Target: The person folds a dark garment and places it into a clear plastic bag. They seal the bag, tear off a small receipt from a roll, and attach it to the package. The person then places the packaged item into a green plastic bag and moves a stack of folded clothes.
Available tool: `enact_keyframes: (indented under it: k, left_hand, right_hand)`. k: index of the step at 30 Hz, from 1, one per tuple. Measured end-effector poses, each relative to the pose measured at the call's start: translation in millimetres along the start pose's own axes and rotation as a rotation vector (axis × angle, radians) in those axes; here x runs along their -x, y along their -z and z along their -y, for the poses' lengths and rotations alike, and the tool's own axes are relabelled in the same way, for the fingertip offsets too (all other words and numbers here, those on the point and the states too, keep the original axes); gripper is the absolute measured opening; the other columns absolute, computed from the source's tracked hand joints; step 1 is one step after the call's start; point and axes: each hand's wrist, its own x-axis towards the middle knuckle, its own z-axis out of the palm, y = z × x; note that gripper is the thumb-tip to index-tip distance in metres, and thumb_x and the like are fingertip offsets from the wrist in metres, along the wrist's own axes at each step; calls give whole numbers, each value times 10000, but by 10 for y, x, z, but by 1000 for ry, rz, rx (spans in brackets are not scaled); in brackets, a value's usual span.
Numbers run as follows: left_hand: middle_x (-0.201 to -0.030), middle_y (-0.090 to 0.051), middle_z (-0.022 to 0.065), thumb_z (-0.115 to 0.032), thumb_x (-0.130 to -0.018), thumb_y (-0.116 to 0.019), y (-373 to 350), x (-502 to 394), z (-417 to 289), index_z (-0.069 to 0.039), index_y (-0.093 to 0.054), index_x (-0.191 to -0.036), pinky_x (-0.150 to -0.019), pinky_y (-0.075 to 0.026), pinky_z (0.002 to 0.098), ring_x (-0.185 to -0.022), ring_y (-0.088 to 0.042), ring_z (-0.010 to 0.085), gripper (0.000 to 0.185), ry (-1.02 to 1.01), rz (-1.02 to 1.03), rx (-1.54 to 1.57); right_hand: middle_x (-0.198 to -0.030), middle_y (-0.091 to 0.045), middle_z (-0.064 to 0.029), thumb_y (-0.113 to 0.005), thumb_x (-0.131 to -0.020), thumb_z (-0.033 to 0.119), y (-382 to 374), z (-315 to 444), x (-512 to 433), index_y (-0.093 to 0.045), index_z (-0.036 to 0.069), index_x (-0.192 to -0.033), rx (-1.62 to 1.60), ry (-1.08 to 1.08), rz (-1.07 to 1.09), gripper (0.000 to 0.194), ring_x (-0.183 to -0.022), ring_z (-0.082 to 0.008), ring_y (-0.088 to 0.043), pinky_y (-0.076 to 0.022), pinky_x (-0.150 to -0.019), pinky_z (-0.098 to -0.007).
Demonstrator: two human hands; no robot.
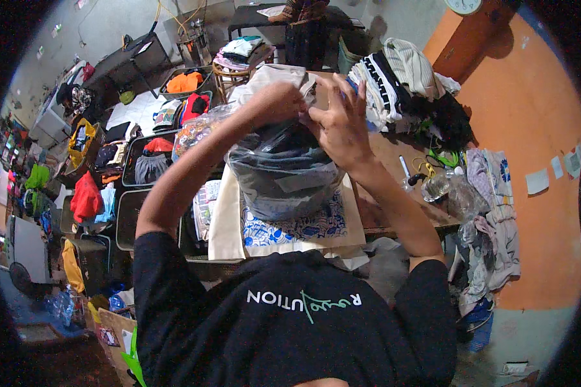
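Observation:
A clear plastic bag (290, 193) packed with folded dark and grey clothes stands on a cream cloth (225, 217) with a blue printed pattern. My left hand (288, 99) is closed at the bag's far top edge, its fingers partly hidden from me. Close beside it, my right hand (341, 123) pinches at the same edge with thumb and forefinger, the other fingers spread and raised. Just beyond the hands lies pale folded cloth (278, 75). Another plastic bag (201, 130) with colourful contents sits to the left of the dark bundle.
Stacked clothes (382, 89) stand at the table's far right. A white marker (404, 167) and a clear plastic container (435, 187) lie on the wooden table (387, 203). Clothes hang by the orange wall (527, 232). Baskets (133, 217) and clothing piles crowd the left.

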Motion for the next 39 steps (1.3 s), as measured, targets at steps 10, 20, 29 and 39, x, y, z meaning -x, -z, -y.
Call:
enact_keyframes:
  k: [10,20,29,39]
  left_hand:
    - [-971,-581,131,-164,-764,-597,-404,1327,-1592,-44,-584,-934,-743,-463,347,-884,-573,281,208,123,-312,223]
    - [-883,-524,45,-128,-691,-566,-681,1780,-1819,-43,-600,-1063,-622,-472,266,-756,-542,156,382,-250,-182,361]
    - [-740,-504,55,-86,-642,-622,-477,1515,-1701,-94,-621,-1039,-555,-445,321,-638,-519,210,398,32,-60,402]
    - [-757,-465,114,89,-731,-520,-412,649,-920,-78,-584,-984,-600,-436,340,-679,-514,282,309,127,-418,198]
  right_hand:
    - [-709,-503,-37,-606,-723,131,119,-75,963,-588,142,-993,-566,291,174,270,-580,-197,-543,-430,-473,-308]
    - [-723,-607,-33,-744,-720,151,656,466,1488,-556,28,-891,-970,-4,390,282,-547,-151,-593,-439,-445,-265]
    - [-1086,-601,-128,-714,-768,192,913,80,1045,-427,-6,-1229,-911,-132,371,579,-895,-230,-594,-486,-776,-363]
    - [-1148,-460,-180,-676,-765,148,346,229,1353,-428,-13,-1206,-524,-749,-207,531,-1113,-314,-421,-312,-962,-435]
